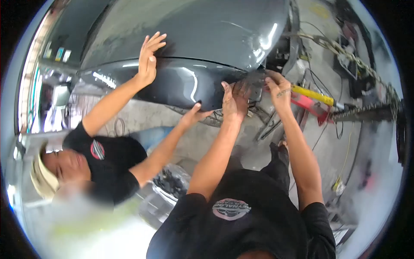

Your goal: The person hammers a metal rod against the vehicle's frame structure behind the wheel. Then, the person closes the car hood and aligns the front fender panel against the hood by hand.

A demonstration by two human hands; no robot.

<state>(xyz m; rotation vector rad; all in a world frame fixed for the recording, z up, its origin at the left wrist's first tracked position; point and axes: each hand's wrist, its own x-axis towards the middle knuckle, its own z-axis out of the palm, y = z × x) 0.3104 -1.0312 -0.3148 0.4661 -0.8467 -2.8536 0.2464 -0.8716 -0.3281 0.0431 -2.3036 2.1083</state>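
Observation:
A dark grey car fender (pixel 172 84) lies along the side of the car, below the hood (pixel 202 30), with a narrow gap between them. Against the fender's front end rests my left hand (pixel 235 102), its fingers stretched out and the thumb apart. My right hand (pixel 279 90) is at the front corner, fingers bent and thumb closed towards the index finger on the fender's edge. Fine detail at that corner is blurred. A co-worker's hand (pixel 148 64) touches the seam near the hood, and the same person's other hand (pixel 196 115) supports the fender's lower edge.
A co-worker in a black shirt (pixel 116 151) stands at the left. To the right are a yellow cylinder tool (pixel 312 95), a red metal piece (pixel 317 110) and a heavy chain (pixel 345 49). Cables lie on the concrete floor (pixel 336 149). A clear bag of dark parts (pixel 170 181) sits nearby.

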